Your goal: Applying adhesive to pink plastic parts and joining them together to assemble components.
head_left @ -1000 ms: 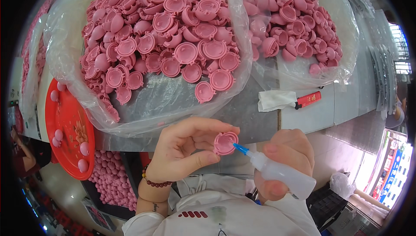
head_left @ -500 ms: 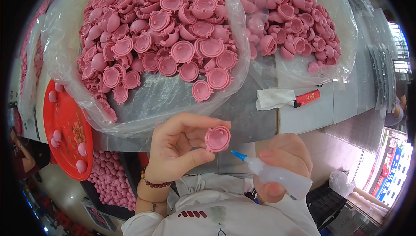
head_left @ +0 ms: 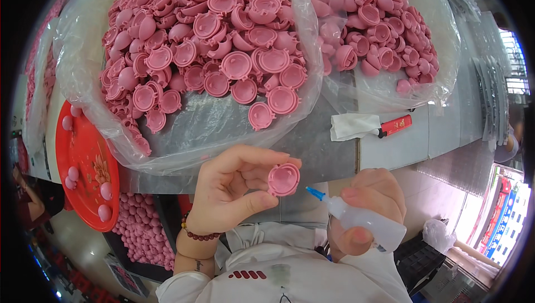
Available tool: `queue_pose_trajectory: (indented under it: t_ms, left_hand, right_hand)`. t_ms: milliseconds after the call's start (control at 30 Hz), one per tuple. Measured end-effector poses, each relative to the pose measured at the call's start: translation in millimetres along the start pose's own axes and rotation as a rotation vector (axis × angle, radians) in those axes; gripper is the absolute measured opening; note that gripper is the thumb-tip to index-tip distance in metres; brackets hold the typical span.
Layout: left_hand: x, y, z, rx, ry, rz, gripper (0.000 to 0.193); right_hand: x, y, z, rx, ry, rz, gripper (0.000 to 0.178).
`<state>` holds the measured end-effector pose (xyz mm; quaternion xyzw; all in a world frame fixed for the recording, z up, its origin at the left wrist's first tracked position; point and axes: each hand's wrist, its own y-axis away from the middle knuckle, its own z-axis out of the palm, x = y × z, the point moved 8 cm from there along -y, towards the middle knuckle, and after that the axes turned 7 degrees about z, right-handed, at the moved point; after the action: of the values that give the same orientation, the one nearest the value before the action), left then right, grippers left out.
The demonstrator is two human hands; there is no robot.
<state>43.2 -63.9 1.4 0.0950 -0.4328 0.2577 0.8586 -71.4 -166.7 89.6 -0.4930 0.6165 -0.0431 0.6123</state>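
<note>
Left hand (head_left: 225,191) reaches up from a forearm at the lower edge, wrist ringed by a beaded bracelet (head_left: 203,235); its index finger arches over the top and its thumb comes in from below, grasping a small pink half-shell (head_left: 283,178) by the rim, hollow side toward the camera. Opposite it, the right hand (head_left: 378,200) curls around a translucent squeeze bottle (head_left: 384,230), thumb pressed along the lower side. The bottle slants up to the left, its blue nozzle (head_left: 315,192) pointing at the half-shell, near but not touching. Both hands are held before the near edge of the grey surface (head_left: 317,155). Beyond them, clear plastic sheeting (head_left: 312,99) surrounds a heap of pink shells (head_left: 214,41); a red tray (head_left: 83,191) with pink balls lies leftward.
</note>
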Motion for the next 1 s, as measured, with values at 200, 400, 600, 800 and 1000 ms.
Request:
queue_pose_trajectory:
  t_ms: [200, 400, 600, 800, 1000]
  left_hand:
    - [-1.6, 0.4, 3.0, -0.043, 0.038, -0.069, 0.043]
    - [-3.9, -0.1, 3.9, -0.059, 0.069, -0.109, 0.043]
    - [-2.1, 0.0, 5.1, -0.061, 0.165, -0.108, 0.044]
    - [-2.3, -0.3, 3.9, -0.043, 0.165, -0.096, 0.042]
    - [0.1, -3.6, 5.0, -0.04, 0.099, -0.071, 0.041]
  right_hand:
    - [1.9, -3.1, 1.9, -0.022, 0.017, 0.053, 0.034]
    - [11.0, -8.6, 6.8, -0.058, -0.005, 0.07, 0.04]
    - [46.5, 0.6, -70.8, 0.404, 0.159, 0.084, 0.039]
    - [128.2, -8.7, -176.3, 0.447, 0.492, 0.534, 0.039]
    - [106.7, -9.5, -179.6, 0.625, 0.821, 0.437, 0.044]
